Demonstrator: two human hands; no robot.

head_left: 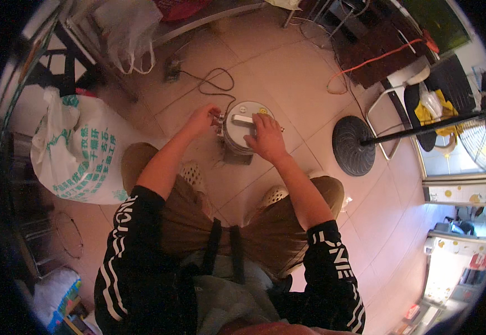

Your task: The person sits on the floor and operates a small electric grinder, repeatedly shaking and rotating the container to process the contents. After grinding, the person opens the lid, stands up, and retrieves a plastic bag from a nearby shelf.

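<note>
A round metal appliance with a pale lid [237,134] and a bar handle [242,119] sits on a boxy base [237,158] between my feet, a dark cord running from it. My left hand [205,120] is at the lid's left side, fingers curled on a small metal fitting [220,117], which is partly hidden. My right hand [266,139] rests over the lid's right part beside the handle, fingers spread and slightly bent.
A large white bag [81,156] is at left, with a plastic bag [131,39] hanging above. At right are a fan's round base [349,145] and pole, a chair frame [381,111] and an orange cord [366,60]. The dark cord [215,71] loops on the tiles.
</note>
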